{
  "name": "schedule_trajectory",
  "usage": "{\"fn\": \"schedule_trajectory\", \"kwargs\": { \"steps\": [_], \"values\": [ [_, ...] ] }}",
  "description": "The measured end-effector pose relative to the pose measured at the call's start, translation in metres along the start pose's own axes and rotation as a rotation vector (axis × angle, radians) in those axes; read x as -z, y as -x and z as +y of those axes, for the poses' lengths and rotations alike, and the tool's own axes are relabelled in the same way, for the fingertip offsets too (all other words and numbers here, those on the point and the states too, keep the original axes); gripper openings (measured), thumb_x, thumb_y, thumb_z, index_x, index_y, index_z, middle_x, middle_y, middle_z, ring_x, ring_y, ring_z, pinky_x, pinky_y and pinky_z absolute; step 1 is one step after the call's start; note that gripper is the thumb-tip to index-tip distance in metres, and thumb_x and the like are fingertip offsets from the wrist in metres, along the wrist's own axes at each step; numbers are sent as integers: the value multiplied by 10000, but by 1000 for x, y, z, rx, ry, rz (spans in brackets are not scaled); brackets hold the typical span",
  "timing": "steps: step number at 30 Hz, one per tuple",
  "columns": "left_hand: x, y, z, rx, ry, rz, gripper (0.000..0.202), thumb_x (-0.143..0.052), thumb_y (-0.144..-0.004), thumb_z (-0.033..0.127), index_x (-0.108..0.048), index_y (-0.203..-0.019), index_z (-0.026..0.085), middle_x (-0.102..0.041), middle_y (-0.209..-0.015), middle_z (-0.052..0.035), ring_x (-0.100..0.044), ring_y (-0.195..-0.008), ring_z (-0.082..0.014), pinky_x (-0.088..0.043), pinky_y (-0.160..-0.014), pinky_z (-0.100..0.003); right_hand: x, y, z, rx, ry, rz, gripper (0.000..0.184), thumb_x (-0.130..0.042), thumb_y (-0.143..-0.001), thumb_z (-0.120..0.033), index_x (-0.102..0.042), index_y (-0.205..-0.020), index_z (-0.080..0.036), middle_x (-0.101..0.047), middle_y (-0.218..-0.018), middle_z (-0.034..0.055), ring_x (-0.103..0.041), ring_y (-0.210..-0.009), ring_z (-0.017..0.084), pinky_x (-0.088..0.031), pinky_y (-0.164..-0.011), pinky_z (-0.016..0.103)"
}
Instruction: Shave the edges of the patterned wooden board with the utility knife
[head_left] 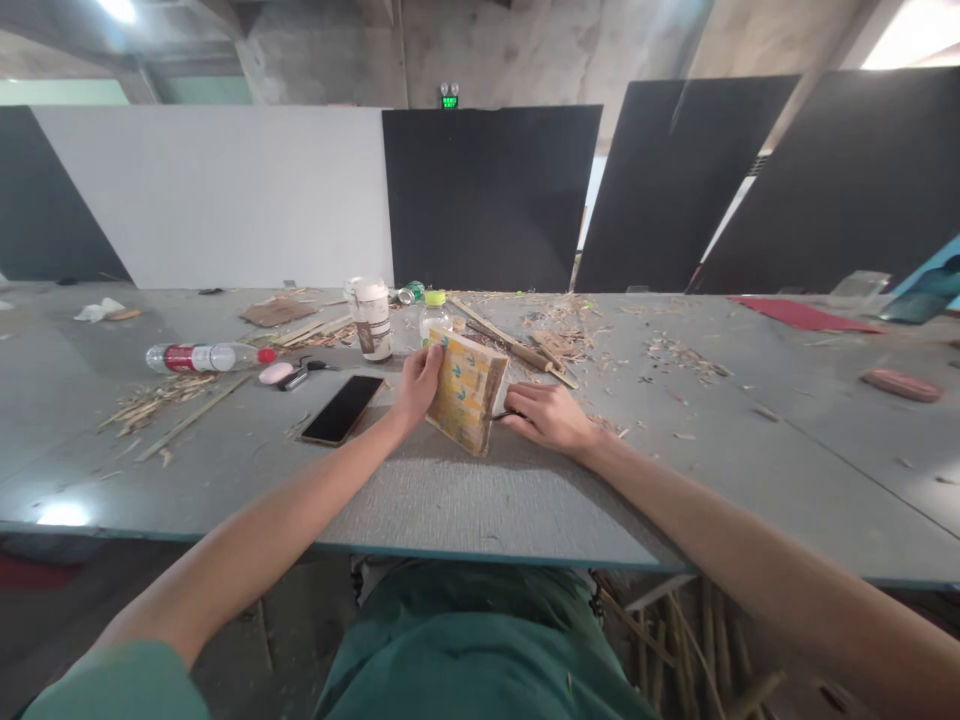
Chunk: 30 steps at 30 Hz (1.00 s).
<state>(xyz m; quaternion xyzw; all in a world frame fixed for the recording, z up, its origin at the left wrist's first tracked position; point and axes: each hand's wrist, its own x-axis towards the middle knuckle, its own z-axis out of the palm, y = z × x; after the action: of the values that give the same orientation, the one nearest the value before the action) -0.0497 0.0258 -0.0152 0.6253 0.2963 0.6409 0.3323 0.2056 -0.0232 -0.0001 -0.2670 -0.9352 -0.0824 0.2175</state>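
A thick yellow block with small teal marks, shaped like a book, stands tilted on edge on the table. My left hand grips its left side, with the thumb on the front face. From the fingers of my right hand a thin dark tool sticks out and reaches the block's right edge; its kind cannot be made out. To the left of the block lies a black phone. Behind it stand a paper cup and a bottle with a yellow-green cap.
A grey table carries wood shavings and sticks. Further left lie a red-capped bottle, a pink oval item and a black clip-like item. A red sheet and a pinkish oval piece lie right.
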Motion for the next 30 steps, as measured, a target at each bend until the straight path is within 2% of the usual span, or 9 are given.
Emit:
{"fn": "schedule_trajectory", "kwargs": {
  "steps": [4, 14, 30],
  "values": [
    [-1, 1, 3, 7, 3, 1, 557, -492, -974, 686, -601, -794, 170, -597, -739, -41, -544, -655, -149, -453, -571, -239, -2, 0, -2, -8, -12, -38, 453, -359, -1073, -519, -585, -865, -187, -637, -802, 43, -562, -713, 163, -323, -654, 291],
    [-2, 3, 4, -5, 14, 9, 560, -490, -971, 696, -614, -819, 171, -616, -764, -43, -561, -671, -149, -465, -595, -242, -1, 0, -2, 19, 11, -123, 540, -322, -1063, -587, -616, -861, -182, -658, -785, 38, -526, -627, 140, -233, -584, 302],
    [-3, 2, 1, -12, 60, 9, 546, -521, -972, 675, -637, -823, 163, -631, -778, -48, -565, -659, -146, -464, -573, -234, -4, 0, 1, 9, 2, -127, 631, -276, -1046, -654, -623, -830, -174, -644, -753, 38, -501, -604, 134, -212, -586, 316]
  ]
}}
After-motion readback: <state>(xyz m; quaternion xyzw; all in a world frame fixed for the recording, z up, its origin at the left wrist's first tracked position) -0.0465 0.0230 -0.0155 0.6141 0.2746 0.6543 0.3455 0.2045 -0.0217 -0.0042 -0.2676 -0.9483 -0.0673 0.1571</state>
